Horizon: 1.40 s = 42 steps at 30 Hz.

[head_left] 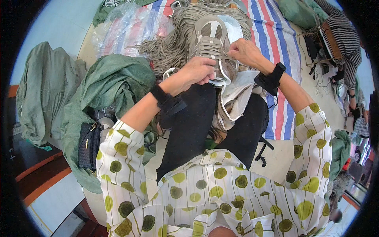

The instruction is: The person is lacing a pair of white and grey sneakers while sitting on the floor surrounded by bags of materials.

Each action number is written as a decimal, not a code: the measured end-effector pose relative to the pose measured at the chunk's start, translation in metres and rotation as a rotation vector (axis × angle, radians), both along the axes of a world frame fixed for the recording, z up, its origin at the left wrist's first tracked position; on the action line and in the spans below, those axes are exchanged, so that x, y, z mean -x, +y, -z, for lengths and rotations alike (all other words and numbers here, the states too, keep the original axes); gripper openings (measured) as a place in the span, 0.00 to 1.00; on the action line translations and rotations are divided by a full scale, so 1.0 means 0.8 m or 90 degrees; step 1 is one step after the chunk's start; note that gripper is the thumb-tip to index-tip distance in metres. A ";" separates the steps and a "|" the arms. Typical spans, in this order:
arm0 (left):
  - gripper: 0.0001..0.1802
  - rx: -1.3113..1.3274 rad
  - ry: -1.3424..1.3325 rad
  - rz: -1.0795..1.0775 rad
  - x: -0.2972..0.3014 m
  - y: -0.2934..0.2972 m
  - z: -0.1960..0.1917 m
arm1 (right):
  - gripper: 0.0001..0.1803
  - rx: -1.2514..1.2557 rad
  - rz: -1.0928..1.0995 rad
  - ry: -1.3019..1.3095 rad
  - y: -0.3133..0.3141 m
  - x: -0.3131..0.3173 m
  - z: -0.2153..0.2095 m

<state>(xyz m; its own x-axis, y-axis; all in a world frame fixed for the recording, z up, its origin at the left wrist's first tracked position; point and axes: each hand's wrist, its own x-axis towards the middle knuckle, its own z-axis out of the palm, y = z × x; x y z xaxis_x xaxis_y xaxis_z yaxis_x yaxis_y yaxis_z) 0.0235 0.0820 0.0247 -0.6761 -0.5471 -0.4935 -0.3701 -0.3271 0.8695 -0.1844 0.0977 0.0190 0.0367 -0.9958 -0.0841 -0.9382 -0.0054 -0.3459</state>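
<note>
A beige-grey shoe upper [211, 43] with laces crossing its front rests above my knees, toe pointing away from me. My left hand [199, 71] is closed at the left side of the lacing, close to the opening. Its fingertips are pressed together, and whatever lies between them is hidden. At the right edge of the same upper, my right hand [244, 52] is closed in a pinch, with its fingertips too small to read. More white-edged shoe uppers [235, 96] lie between my thighs. Behind the laced upper spreads a thick heap of grey-beige shoelaces [167, 51].
A striped woven sheet [282, 89] covers the floor ahead and to the right. Clear plastic film [130, 29] lies at the far left. An open green sack [114, 79] stands by my left arm, a dark pouch [87, 146] at its opening. Another person [347, 43] sits at far right.
</note>
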 end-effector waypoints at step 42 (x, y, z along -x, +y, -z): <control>0.08 0.511 -0.060 -0.164 -0.058 -0.026 0.038 | 0.09 0.144 -0.301 0.137 -0.014 -0.070 -0.008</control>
